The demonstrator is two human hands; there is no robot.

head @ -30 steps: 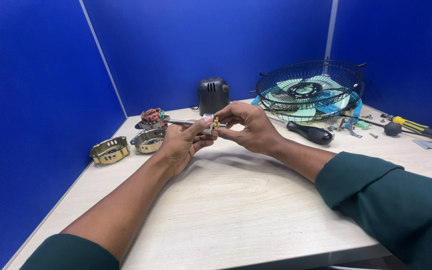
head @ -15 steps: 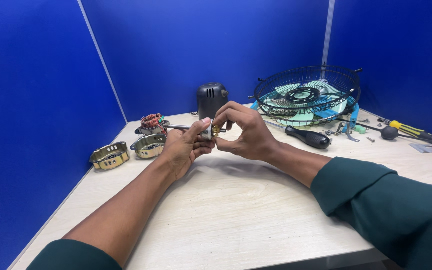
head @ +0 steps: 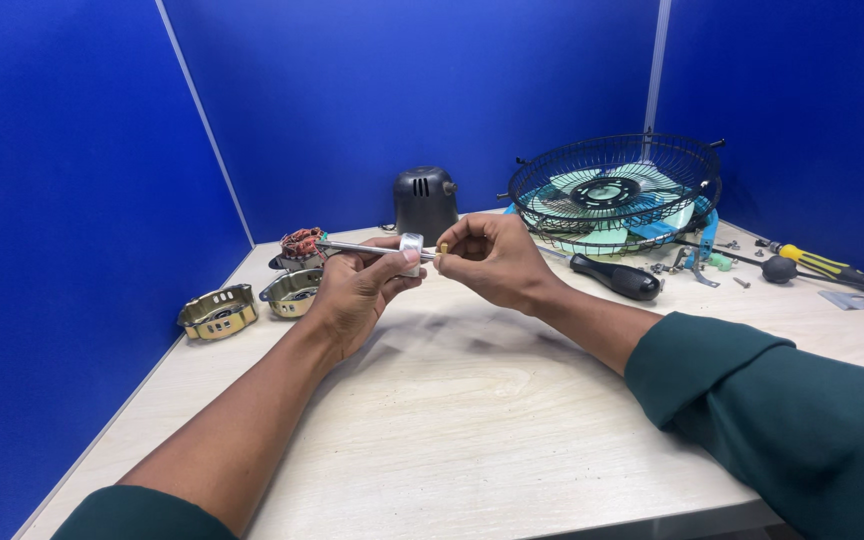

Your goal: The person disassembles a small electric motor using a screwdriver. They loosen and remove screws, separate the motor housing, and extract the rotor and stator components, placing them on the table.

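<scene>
Above the pale tabletop (head: 472, 400), in front of the wire fan guard (head: 614, 192) and the dark motor cover (head: 425, 201), I hold a slim metal shaft (head: 357, 247) level, its long axis running left to right with the free end pointing left. My left hand (head: 357, 290) has its grip closed around the silvery rotor drum (head: 411, 250) on that shaft. My right hand (head: 492, 262) pinches the small brass piece (head: 442, 249) at the shaft's right tip, so most of the shaft juts out beyond my left fingers.
</scene>
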